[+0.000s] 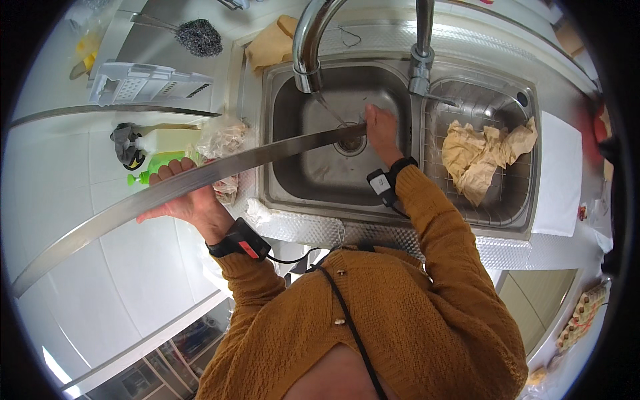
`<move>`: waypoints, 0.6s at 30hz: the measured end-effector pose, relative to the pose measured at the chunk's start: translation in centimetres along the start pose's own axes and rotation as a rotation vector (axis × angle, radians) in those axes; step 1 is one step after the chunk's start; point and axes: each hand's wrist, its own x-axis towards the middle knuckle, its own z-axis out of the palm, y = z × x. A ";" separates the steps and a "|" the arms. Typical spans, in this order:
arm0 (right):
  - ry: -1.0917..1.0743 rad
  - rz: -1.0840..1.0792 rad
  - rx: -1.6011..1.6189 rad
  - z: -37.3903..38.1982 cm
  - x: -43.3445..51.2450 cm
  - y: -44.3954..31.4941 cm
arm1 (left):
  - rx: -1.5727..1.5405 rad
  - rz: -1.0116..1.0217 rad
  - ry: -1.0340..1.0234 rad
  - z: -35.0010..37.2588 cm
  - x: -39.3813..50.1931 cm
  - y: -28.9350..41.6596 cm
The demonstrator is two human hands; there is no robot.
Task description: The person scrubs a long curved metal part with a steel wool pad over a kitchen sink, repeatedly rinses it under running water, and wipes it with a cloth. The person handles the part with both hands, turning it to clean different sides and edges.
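Note:
A long, flat metal strip (220, 170) slants from the far left edge of the view to above the left sink basin (295, 185). My left hand (192, 202) holds it from beneath along its length, fingers past the upper edge and thumb below the lower one. At the strip's right end, my right hand (382, 130) grips it over the basin, close to the drain (351, 145). A thin stream of water (330, 107) runs from the curved chrome faucet (307, 60) into the basin, beside the strip.
Crumpled brown paper (480, 155) lies on a wire rack in the right basin (525, 200). Left of the sink are a pump bottle (160, 162), a plastic bottle (170, 140) and plastic bags (222, 137). A white grater (150, 85) and a steel-wool scrubber (199, 38) are at upper left.

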 end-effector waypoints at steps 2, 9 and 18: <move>-0.027 -0.239 0.041 -0.2 -0.4 -2.1 | 0.001 0.029 0.013 0.3 -0.2 -0.8; -0.089 -0.506 0.453 -2.5 -3.1 -12.8 | 0.021 0.043 -0.045 1.6 0.1 -2.7; -0.209 -0.388 0.387 -0.9 -2.4 -6.5 | -0.065 0.064 -0.250 1.9 0.2 -2.5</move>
